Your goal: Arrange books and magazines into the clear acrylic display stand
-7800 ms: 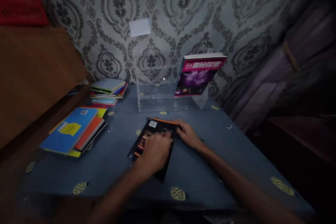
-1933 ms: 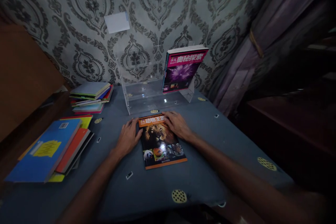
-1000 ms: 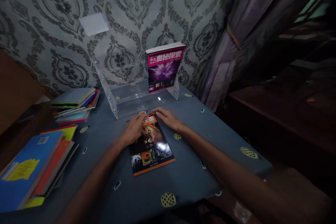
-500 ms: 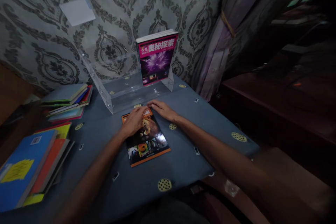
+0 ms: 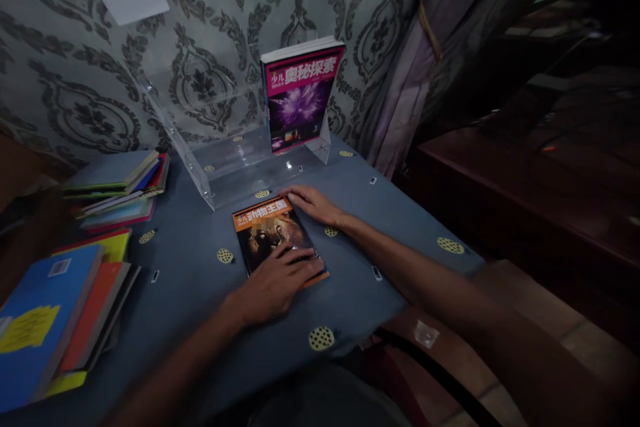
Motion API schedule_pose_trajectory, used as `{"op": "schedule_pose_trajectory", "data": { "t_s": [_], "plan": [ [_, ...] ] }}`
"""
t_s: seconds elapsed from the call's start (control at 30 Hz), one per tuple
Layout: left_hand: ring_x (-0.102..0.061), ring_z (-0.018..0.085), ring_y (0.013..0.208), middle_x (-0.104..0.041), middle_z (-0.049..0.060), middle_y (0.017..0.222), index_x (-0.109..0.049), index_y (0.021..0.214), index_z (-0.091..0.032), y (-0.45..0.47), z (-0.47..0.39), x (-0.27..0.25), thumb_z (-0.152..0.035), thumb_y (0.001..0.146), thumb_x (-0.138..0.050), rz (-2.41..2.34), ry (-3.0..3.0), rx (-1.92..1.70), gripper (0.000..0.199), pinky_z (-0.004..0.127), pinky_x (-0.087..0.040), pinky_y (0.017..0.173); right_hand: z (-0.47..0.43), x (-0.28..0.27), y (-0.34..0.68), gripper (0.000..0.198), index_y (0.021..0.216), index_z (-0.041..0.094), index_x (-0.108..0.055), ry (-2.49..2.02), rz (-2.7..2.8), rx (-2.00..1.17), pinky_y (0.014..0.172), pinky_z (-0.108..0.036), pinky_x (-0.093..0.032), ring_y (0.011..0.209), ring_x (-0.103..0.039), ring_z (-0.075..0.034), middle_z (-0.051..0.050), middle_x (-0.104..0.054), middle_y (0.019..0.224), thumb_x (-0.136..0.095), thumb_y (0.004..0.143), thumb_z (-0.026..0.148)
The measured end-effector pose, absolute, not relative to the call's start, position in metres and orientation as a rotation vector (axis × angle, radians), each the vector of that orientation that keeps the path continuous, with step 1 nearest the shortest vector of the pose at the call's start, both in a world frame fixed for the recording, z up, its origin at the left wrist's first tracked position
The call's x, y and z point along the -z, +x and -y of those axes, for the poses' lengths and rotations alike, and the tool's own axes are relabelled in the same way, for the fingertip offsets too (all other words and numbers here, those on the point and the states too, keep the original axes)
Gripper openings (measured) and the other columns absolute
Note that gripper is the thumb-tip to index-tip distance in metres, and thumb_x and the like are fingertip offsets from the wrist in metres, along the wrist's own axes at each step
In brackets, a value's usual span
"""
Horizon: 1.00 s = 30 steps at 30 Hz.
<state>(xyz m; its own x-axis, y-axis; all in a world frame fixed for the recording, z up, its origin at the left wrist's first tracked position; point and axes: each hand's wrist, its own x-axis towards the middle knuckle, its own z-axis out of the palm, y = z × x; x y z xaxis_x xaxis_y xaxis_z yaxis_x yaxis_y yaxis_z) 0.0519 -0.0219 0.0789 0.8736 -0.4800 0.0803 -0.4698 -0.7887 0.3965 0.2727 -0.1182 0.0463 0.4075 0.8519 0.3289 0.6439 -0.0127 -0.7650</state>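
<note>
A book (image 5: pixel 265 238) with a lion on its black-and-orange cover lies flat on the table. My left hand (image 5: pixel 283 280) rests across the lower part of the cover, fingers stretched out and a little apart. At the book's upper right corner is my right hand (image 5: pixel 315 205), its fingers extended and touching the edge. Behind the book stands a clear acrylic rack (image 5: pixel 240 177). A purple-and-pink book (image 5: pixel 303 103) stands upright at the right end of that rack, with white page edges showing on top.
Two stacks of books sit on the left: one topped by a grey-blue book (image 5: pixel 113 170), the nearer by a blue book (image 5: pixel 55 307). The patterned blue tablecloth (image 5: pixel 190 293) covers the table. Beyond its right edge are a tied curtain (image 5: pixel 407 93) and dark furniture (image 5: pixel 500 173).
My left hand has slid from the top of the lion book down to its lower part, uncovering the title. My right hand stays at the upper right corner. The view has shifted slightly.
</note>
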Motion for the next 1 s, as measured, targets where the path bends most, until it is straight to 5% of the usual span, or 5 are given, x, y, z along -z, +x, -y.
{"op": "schedule_pose_trajectory", "data": {
  "t_s": [0.33, 0.57, 0.73, 1.0],
  "plan": [
    [-0.047, 0.021, 0.135, -0.064, 0.007, 0.133, -0.048, 0.137, -0.021, 0.052, 0.026, -0.082, -0.007, 0.093, -0.039, 0.753, 2.661, -0.147, 0.048, 0.048, -0.031, 0.118, 0.120, -0.052, 0.269, 0.037, 0.118, 0.017, -0.063, -1.797, 1.335, -0.228, 0.098, -0.041, -0.047, 0.110, -0.062, -0.024, -0.010, -0.069, 0.115, -0.040, 0.099, 0.039],
    [-0.053, 0.024, 0.127, -0.062, 0.013, 0.132, -0.048, 0.136, -0.019, 0.059, 0.001, -0.046, -0.011, 0.093, -0.039, 0.216, 2.664, -0.806, 0.045, 0.046, -0.043, 0.107, 0.119, -0.061, 0.238, 0.034, 0.124, 0.019, -0.062, -2.047, 1.379, -0.078, 0.104, -0.045, -0.044, 0.116, -0.060, -0.025, -0.012, -0.068, 0.123, -0.043, 0.098, 0.031],
    [-0.045, 0.036, 0.135, -0.049, 0.020, 0.144, -0.047, 0.135, -0.017, 0.067, -0.022, -0.020, -0.032, 0.094, -0.047, -0.463, 2.582, -0.942, 0.045, 0.060, -0.040, 0.105, 0.128, -0.067, 0.181, 0.048, 0.139, 0.018, -0.052, -2.282, 1.304, -0.079, 0.115, -0.054, -0.031, 0.144, -0.035, -0.035, -0.018, -0.038, 0.156, -0.056, 0.093, 0.030],
    [-0.043, 0.032, 0.139, -0.051, 0.016, 0.143, -0.047, 0.133, -0.020, 0.070, -0.024, -0.028, -0.041, 0.082, -0.064, -0.507, 1.815, -0.826, 0.057, 0.050, -0.030, 0.117, 0.138, -0.075, 0.157, 0.054, 0.141, 0.023, -0.051, -2.283, 1.248, -0.179, 0.117, -0.060, -0.024, 0.148, -0.024, -0.039, -0.016, -0.033, 0.159, -0.062, 0.088, 0.027]
  ]
}}
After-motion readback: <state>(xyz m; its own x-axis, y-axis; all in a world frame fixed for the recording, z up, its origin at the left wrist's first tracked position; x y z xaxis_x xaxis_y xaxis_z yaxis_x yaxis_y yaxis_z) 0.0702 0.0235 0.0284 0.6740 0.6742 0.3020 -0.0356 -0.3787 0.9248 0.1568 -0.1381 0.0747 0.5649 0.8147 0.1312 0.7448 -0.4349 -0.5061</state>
